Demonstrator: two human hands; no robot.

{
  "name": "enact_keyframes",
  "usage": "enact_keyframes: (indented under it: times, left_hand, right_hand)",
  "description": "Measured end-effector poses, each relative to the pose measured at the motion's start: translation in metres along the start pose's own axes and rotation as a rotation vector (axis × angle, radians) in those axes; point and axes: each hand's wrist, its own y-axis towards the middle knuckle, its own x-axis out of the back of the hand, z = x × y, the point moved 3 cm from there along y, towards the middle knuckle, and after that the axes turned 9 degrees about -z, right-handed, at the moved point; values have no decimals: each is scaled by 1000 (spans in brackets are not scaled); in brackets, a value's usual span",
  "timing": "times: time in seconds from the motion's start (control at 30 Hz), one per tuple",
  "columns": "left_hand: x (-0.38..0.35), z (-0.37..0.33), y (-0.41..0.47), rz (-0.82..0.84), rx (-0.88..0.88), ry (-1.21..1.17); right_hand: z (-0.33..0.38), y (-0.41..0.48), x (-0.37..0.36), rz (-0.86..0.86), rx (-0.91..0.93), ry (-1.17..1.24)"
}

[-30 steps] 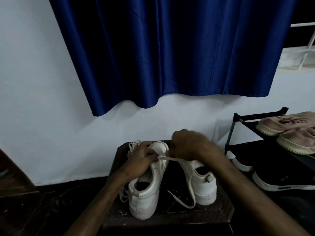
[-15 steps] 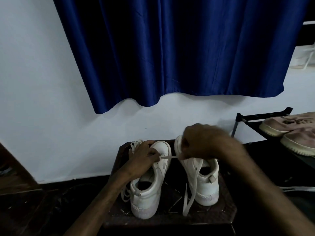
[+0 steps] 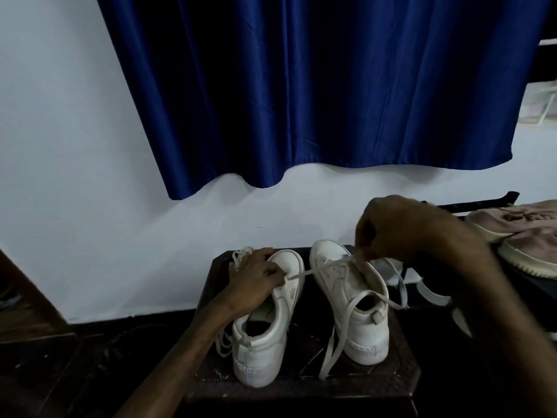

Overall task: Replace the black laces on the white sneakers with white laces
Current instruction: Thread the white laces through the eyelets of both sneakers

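The left hand [image 3: 256, 279] is gripping the front of the left sneaker [image 3: 262, 336], fingers curled over it, fingertips lying where the white lace [image 3: 316, 270] is coming out. The right hand [image 3: 394, 233] is pinching the same lace above the right sneaker [image 3: 358, 300] and is pulling it taut. A loose lace tail is hanging down to the worktop [image 3: 398, 384]. Both sneakers are standing on the worktop, heels toward the person. A blue curtain [image 3: 301, 86] is hanging above the worktop against a white wall [image 3: 75, 146]. Pinkish shoes [image 3: 518, 233] are sitting right of the worktop.
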Motion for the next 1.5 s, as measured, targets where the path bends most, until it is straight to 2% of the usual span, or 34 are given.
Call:
enact_keyframes:
  times: [0.07, 0.2, 0.33, 0.43, 0.5, 0.6, 0.7, 0.73, 0.87, 1.03, 1.23, 1.4, 1.5]
  left_hand:
    - [1, -1, -4, 9, 40, -28]
    - [3, -7, -5, -6, 32, -171]
    - [1, -9, -3, -3, 0, -61]
    - [3, -7, -2, 10, 46, 1]
    - [6, -6, -2, -8, 40, -42]
    - [10, -6, -7, -81, 74, -167]
    - [17, 4, -11, -284, 127, -238]
    - [18, 11, -12, -302, 136, -233]
    - [23, 30, -15, -174, 214, -175]
    - [26, 31, -16, -133, 232, -76]
    - [23, 35, -24, -286, 332, -179]
    - [7, 24, -27, -483, 383, -120]
    - [2, 22, -28, -510, 396, -105]
  right_hand:
    - [9, 12, -7, -73, 35, -110]
    - [56, 40, -78, -47, 169, -9]
    - [56, 41, -108, -159, 133, -47]
    - [46, 36, -108, -114, 118, -117]
    - [40, 35, -101, -126, 106, -104]
    - [38, 37, -96, -139, 104, -75]
    - [44, 40, -105, -103, 70, -5]
    - [47, 40, -108, -118, 52, 12]
    - [51, 40, -115, -184, 64, -34]
    - [55, 40, -120, -94, 68, -58]
    - [61, 44, -121, -42, 47, -63]
    - [65, 54, -119, -185, 57, -134]
    - [56, 68, -107, -206, 6, -70]
